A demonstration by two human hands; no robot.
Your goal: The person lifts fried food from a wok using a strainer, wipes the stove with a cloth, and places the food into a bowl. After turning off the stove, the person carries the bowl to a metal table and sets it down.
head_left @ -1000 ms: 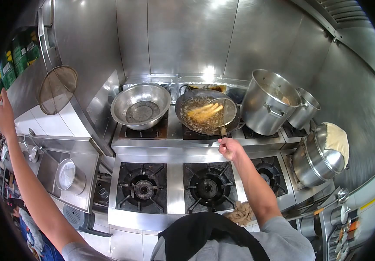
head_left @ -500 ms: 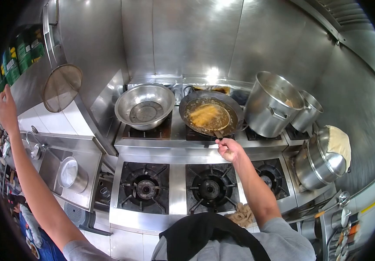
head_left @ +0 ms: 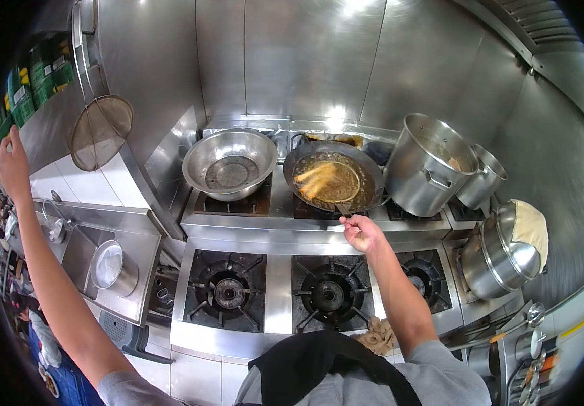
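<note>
A dark wok (head_left: 370, 177) of bubbling oil sits on a back burner. Golden food (head_left: 316, 179) floats in its left part, beside a round wire skimmer (head_left: 354, 181) lying in the oil. The fingers of my right hand (head_left: 361, 232) are closed on the skimmer's handle at the wok's near rim. My left hand (head_left: 13, 166) is raised at the far left, near a ledge with green packages (head_left: 23, 101); its fingers are bent together, and whatever they might hold is too small to make out. A hanging strainer (head_left: 101, 133) is to its right.
Left of the wok is a wide metal bowl (head_left: 230, 162). Tall pots (head_left: 419, 169) and a cloth-topped steamer (head_left: 498, 252) stand to the right. Several front burners (head_left: 228, 292) and a brown cloth (head_left: 378, 335) lie nearer. A sink (head_left: 79, 267) holds a pot (head_left: 116, 272). A person in blue (head_left: 58, 362) is at lower left.
The food in the wok has spread leftward off the skimmer, whose ring shows more. My left hand has shifted slightly up; the whole view has moved a little.
</note>
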